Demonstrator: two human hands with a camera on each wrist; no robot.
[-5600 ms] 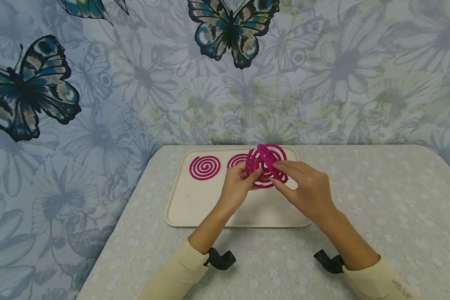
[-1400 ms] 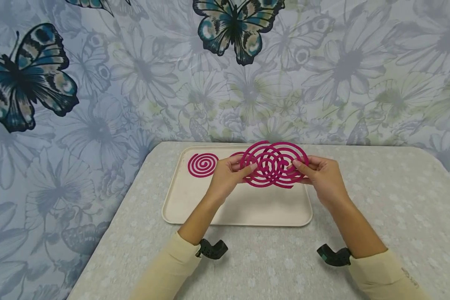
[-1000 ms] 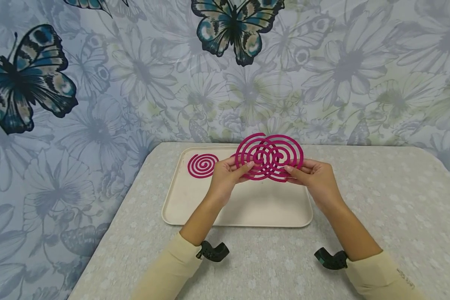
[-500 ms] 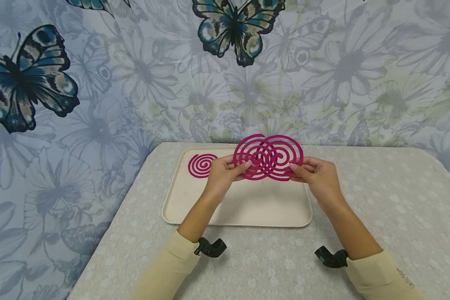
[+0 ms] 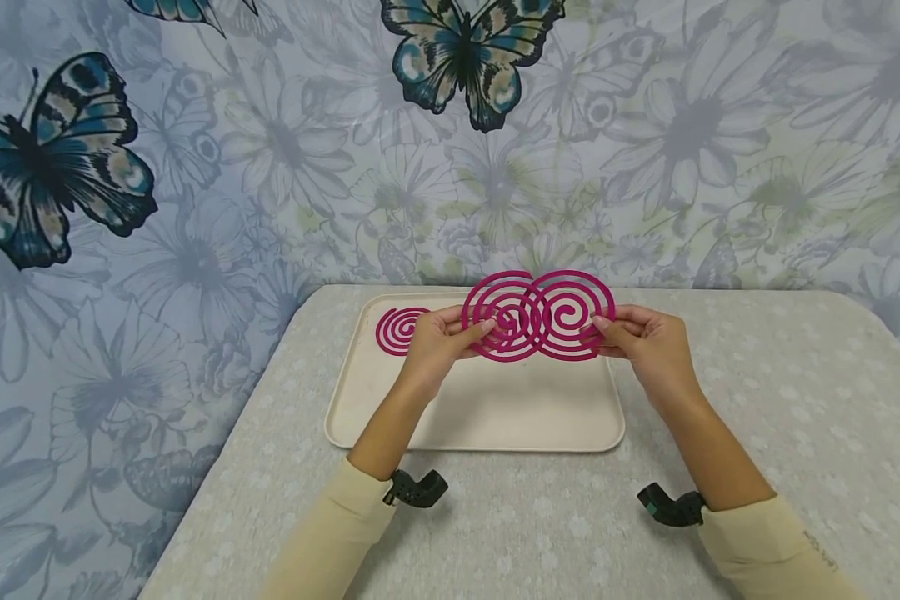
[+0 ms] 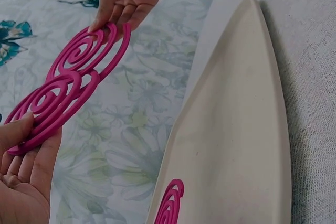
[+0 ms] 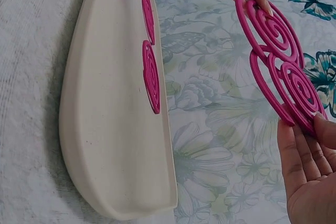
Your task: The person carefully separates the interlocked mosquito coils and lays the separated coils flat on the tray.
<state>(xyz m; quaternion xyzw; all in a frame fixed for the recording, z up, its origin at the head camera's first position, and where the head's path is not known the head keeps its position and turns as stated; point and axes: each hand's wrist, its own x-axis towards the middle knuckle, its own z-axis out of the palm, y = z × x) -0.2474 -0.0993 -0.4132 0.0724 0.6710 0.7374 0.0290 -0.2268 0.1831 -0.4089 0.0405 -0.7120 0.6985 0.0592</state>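
Two magenta mosquito coils are held up above the tray, overlapping at their inner edges in the head view. My left hand [image 5: 437,348] pinches the left mosquito coil [image 5: 507,321] between thumb and fingers. At the far side of the right mosquito coil [image 5: 568,315], my right hand [image 5: 656,343] grips its outer rings. The left wrist view also has both coils, where their rings cross. Whether the crossing rings touch, I cannot tell. Another mosquito coil [image 5: 397,331] lies flat at the tray's back left, partly behind the left hand.
The cream tray [image 5: 517,412] sits on a pale patterned tablecloth [image 5: 780,400]. In the right wrist view a further coil [image 7: 151,77] lies along its back edge. Behind the table hangs a butterfly-print backdrop [image 5: 645,167]. Black curved pieces [image 5: 417,489] protrude from both wrists.
The hands have drawn apart, left hand leftward and right hand rightward, so the two coils overlap less. Earliest, the coils were bunched together and tilted between the hands.
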